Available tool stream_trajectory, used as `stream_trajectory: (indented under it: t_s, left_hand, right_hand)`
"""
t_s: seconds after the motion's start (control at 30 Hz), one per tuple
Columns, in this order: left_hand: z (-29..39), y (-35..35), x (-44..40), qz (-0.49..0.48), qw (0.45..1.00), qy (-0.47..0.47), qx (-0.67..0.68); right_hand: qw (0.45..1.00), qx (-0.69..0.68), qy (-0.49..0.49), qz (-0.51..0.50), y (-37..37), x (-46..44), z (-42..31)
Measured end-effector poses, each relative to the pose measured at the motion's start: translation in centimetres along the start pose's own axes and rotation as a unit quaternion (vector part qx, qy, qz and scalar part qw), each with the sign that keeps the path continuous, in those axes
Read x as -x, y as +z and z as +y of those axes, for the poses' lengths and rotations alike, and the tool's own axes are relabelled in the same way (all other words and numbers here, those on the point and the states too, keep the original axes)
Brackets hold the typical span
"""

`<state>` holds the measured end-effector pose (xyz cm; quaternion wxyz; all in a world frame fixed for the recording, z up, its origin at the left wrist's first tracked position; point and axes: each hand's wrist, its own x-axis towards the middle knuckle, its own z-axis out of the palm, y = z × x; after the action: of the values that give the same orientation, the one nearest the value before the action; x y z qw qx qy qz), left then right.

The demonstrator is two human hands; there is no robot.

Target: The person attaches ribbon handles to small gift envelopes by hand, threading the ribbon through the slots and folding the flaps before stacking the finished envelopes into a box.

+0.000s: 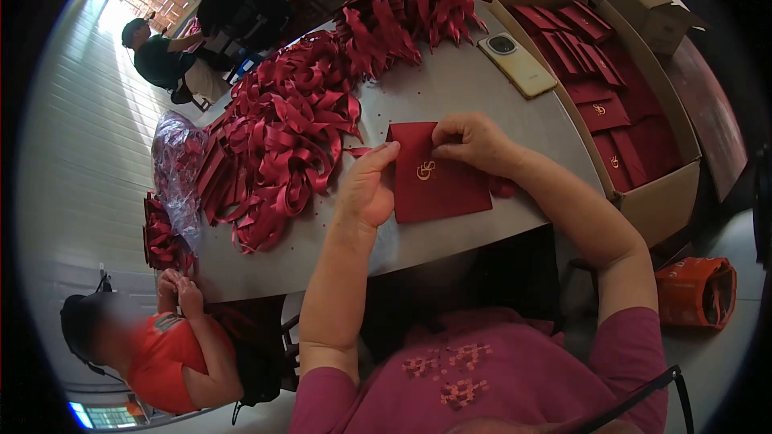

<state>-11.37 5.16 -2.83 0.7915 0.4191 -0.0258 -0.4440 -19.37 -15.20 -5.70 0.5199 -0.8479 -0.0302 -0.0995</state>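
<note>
A flat dark-red gift bag (442,185) with a gold logo is held over the table in front of me. My left hand (371,185) grips its left edge, thumb on the front face and the fingers behind, partly hidden. My right hand (476,143) is closed at the upper right of the bag, fingertips pinched at its top edge. What lies exactly between those fingertips is hidden. A bit of red ribbon (358,151) shows just left of the bag, and another red piece (502,186) pokes out at its right.
Red ribbon-handled bags are heaped on the table (338,245) in a big pile (281,120), with more bunches (402,20) behind. A phone (527,72) lies near a cardboard box (659,185) of finished-looking red bags. A person in orange (181,354) sits at left; others sit farther back.
</note>
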Motion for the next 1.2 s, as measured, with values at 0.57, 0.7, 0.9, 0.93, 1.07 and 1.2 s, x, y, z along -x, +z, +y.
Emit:
stream_trajectory:
  t_s: [0.57, 0.7, 0.9, 0.93, 1.07, 1.2]
  left_hand:
    - [0.4, -1.1, -0.5, -0.069, 0.995, 0.001, -0.069]
    - [0.5, -1.2, -0.6, -0.076, 0.994, -0.005, -0.075]
    - [-0.1, -2.0, -0.8, -0.059, 0.995, -0.003, -0.077]
    - [-0.2, -2.2, -0.9, -0.059, 0.995, -0.002, -0.077]
    - [-0.4, -2.0, -0.7, -0.040, 0.995, 0.037, -0.080]
    - [-0.6, -0.5, 0.3, -0.059, 0.983, 0.100, -0.144]
  right_hand:
    - [0.996, 0.062, -0.062, 0.026, 0.5, -0.2, 0.2]
    - [0.995, 0.072, -0.061, 0.022, 0.4, -0.2, 0.1]
    - [0.996, 0.063, -0.064, 0.022, 0.6, -0.2, 0.4]
    - [0.996, 0.063, -0.064, 0.022, 0.6, -0.2, 0.4]
    - [0.998, 0.035, -0.049, 0.024, 0.6, -0.4, 1.0]
    - [0.999, 0.016, -0.035, 0.039, 0.7, -0.4, 0.9]
